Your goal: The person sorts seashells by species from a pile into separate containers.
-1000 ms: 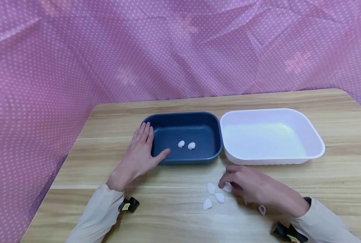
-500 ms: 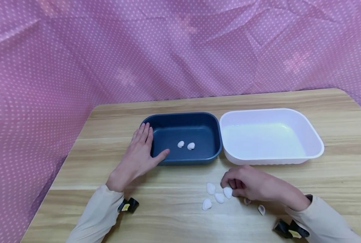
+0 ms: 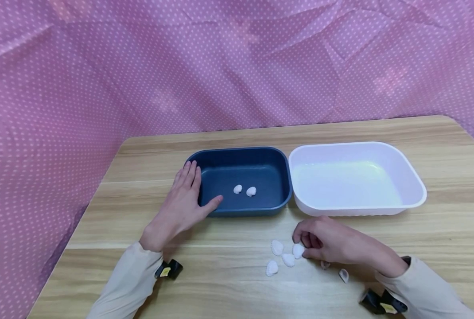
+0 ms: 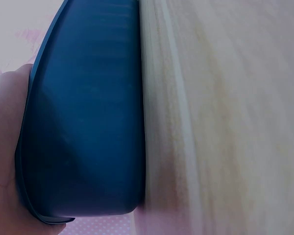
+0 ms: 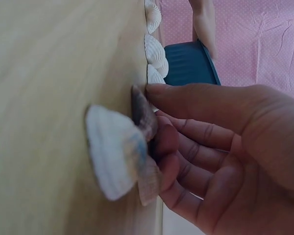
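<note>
**Pink dotted cloth (image 3: 237, 66) is hanging behind a wooden table (image 3: 213, 283)**

On the tabletop, a dark blue tray (image 3: 241, 212) and a white tray (image 3: 360, 208) are standing side by side, their neighbouring rims touching or nearly so. Two small shells (image 3: 251, 192) are lying just beside each other on the blue tray's floor.

The left hand (image 3: 181, 201) is resting over the blue tray's left end. Its fingers are reaching straight across the rim, lying near one another, while the thumb is spreading well away from them along the near edge. From the left wrist, the tray's outer wall is filling much of the view, with the hand lapping over its rim.

The right hand (image 3: 326, 239) is working low over the table, in front of the white tray. Its thumb and forefinger are narrowing to a pinch on the edges of one white shell (image 3: 298, 251), which is sitting at or just above the wood; the exact contact is hard to tell. The other fingers are curling in toward the palm.

Three more white shells (image 3: 288, 260) are lying near the pinched one. A brownish shell (image 3: 325, 265) and a dark-lined shell (image 3: 343, 275) are lying nearer the right wrist.
</note>
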Demonstrator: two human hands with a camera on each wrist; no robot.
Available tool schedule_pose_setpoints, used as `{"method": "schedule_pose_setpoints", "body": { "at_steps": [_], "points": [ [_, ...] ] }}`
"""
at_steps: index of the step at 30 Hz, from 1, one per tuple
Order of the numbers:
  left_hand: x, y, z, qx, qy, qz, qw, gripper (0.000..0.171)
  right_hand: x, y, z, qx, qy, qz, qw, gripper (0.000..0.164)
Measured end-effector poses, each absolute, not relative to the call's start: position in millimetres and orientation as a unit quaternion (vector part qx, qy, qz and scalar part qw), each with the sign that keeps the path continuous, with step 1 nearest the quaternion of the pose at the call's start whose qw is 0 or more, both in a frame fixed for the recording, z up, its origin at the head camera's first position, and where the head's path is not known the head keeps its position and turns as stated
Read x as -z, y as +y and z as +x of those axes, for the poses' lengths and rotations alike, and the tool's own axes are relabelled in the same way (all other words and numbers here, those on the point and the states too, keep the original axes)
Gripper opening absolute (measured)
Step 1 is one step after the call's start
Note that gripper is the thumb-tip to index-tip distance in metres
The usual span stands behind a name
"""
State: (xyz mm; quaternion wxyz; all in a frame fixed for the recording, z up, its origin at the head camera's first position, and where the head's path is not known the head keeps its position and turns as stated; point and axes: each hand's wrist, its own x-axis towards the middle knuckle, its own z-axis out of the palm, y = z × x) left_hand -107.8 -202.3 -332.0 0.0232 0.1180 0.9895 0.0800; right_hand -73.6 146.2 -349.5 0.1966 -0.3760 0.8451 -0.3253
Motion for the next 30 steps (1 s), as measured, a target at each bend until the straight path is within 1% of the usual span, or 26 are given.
{"method": "schedule_pose_setpoints", "body": {
  "at_steps": [21,30],
  "points": [
    [334.0,-203.0,-108.6,-0.078,0.990,0.118,0.023,0.103,352.3,143.1,-72.3,0.336,0.848,-0.364,0.189,0.017],
    [333.2,-202.3,-108.2,-0.081,0.989,0.118,0.023,0.102,351.2,143.5,-71.5,0.337,0.851,-0.363,0.176,0.016]
  ]
}}
